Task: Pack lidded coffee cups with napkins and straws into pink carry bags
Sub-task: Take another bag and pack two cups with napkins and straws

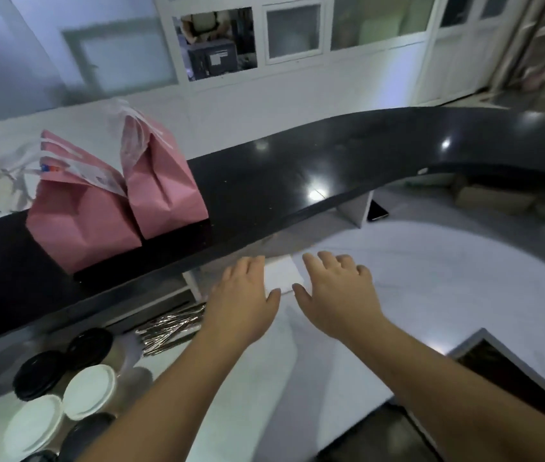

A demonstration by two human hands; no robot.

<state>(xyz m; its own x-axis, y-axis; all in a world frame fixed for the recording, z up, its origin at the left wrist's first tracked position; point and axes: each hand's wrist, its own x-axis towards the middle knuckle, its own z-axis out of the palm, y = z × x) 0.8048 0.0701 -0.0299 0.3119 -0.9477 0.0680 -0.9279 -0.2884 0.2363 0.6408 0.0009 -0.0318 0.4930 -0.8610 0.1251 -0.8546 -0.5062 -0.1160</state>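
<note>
Napkins: a flat white paper square stack (pixel 282 274) is being flanked on the pale glossy surface (pixel 431 281).
Bags: two creased pink paper bags (pixel 116 198) are being kept on the black shelf (pixel 297 175).
Cups: round black and white lids (pixel 64 388) are clustered left, beside foil-wrapped straws (pixel 173 326).
Left hand (pixel 243 295): held flat, fingers spread, nothing gripped.
Right hand (pixel 339 295): likewise flat, spread, nothing gripped.

Two carry bags (pixel 114 201) side by side on the raised ledge (pixel 297 175) at left, napkins (pixel 282 273) on the worktop (pixel 431 278) beneath its edge, straws (pixel 171 328) left of them, lidded cups (pixel 64 388) nearest, far left.
</note>
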